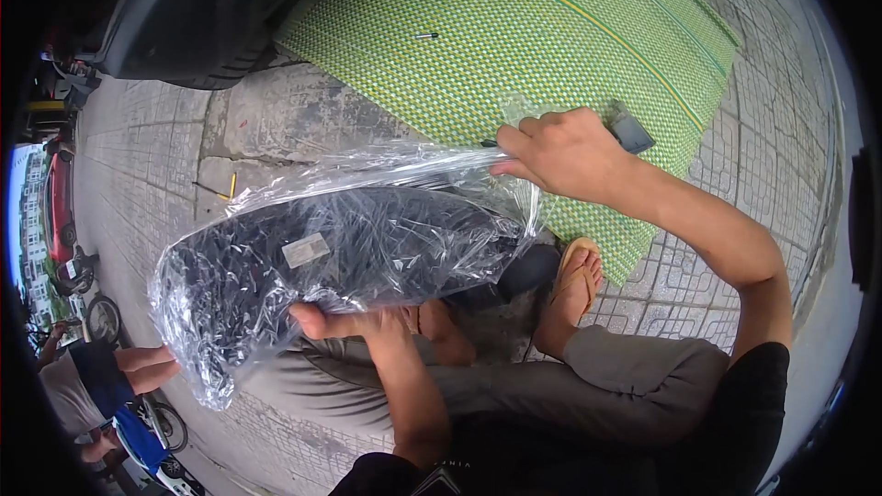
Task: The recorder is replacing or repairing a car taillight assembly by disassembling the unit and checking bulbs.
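black part (367, 248) | crinkled clear plastic bag (239, 312) | white label (305, 250)

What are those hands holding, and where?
A black part in a clear plastic bag: left hand supports it underneath, right hand pinches the bag's open end.

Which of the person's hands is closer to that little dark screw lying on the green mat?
The right hand. It grips the open end of the plastic-wrapped black part at the mat's near edge, below the screw. The left hand supports the part from underneath, farther away.
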`<move>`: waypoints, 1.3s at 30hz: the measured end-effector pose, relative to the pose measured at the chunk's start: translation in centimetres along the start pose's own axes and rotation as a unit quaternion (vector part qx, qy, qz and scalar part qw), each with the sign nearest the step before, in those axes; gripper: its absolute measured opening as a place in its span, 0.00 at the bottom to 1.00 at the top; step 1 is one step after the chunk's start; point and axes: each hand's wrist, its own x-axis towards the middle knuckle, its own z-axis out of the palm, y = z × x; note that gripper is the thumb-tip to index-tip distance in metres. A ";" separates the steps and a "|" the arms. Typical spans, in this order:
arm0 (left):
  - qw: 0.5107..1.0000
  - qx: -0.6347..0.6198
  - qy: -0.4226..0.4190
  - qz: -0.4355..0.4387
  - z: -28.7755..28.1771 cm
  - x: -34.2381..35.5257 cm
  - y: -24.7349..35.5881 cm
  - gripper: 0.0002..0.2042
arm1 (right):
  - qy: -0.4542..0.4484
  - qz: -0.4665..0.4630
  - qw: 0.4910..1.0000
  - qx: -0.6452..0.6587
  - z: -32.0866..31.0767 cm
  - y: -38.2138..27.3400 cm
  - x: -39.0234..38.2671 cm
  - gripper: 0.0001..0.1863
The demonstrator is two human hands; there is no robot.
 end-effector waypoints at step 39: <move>0.983 -0.174 -0.028 -0.058 -10.2 0.6 -0.9 0.46 | 0.112 0.161 0.965 0.175 -0.4 4.5 6.1 0.27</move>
